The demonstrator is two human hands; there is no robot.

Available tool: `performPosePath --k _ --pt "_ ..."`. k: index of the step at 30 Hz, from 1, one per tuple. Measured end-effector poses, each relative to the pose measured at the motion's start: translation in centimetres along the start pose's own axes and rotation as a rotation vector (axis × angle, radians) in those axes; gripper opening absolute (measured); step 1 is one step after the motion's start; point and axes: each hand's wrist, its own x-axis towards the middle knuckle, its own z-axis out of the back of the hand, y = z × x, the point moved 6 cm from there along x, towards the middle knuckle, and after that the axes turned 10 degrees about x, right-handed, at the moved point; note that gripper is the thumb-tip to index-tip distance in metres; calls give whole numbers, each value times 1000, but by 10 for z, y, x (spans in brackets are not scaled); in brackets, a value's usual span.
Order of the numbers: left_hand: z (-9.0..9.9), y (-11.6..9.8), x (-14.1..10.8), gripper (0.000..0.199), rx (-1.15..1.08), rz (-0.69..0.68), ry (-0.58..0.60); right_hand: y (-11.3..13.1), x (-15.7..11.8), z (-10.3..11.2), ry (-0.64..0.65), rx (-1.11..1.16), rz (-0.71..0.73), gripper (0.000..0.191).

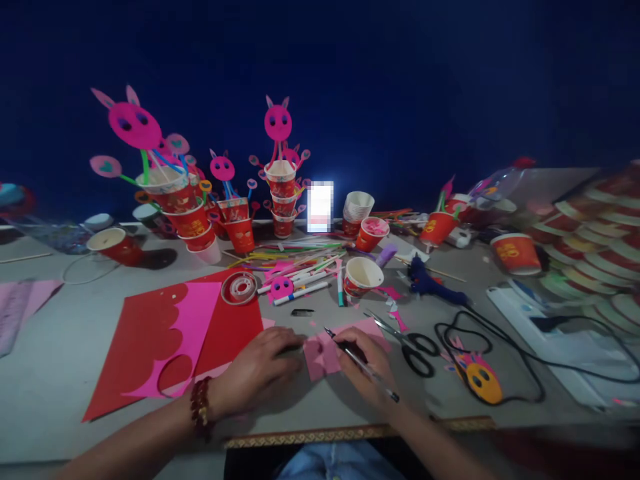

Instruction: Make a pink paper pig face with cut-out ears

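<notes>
My right hand (367,363) is closed around a pen (367,368), its tip pointing up and left over a piece of pink paper (320,360). Fingers bent and together, my left hand (260,367) rests on the table at the left edge of that paper. Whatever may be under its fingertips is hidden. A small black clip-like piece (303,312) lies just beyond the left hand. To the right of the pink paper lie scissors (417,353) with black handles.
Red paper (115,360) and cut magenta paper (200,313) lie left, near a tape roll (239,288). Markers (300,293) and a paper cup (364,277) stand beyond. A glue gun (433,283) trails its cord rightward. Cup figures (283,193) and a bright phone-like screen (320,207) line the back.
</notes>
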Motion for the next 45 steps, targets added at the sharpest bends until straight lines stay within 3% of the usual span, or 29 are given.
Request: performPosePath --k 5,10,15,22,27,31,35,38,41,45 --pt "15 19 11 22 93 221 -32 3 0 -1 24 170 12 19" --pt "5 24 46 20 385 225 92 4 0 4 -58 239 -121 9" --pt "-10 26 67 14 516 243 130 -2 -3 9 -71 256 -82 9" --pt "6 -2 66 19 100 182 -56 -5 -6 13 -81 331 2 14" --pt "10 -22 66 22 -38 157 -28 0 -7 16 -73 350 -12 20" --pt "13 -33 71 23 -112 168 5 -1 -5 16 -71 487 -133 27" --pt "24 -41 78 24 -93 140 10 3 -3 27 -218 433 -119 47" --pt "29 -44 80 25 -60 124 41 2 -2 24 -164 407 -118 58" --pt "31 -48 81 26 -67 130 57 -1 -4 21 -148 446 -78 59" --pt "29 -57 79 27 -56 127 49 -14 -8 21 -256 488 -118 54"
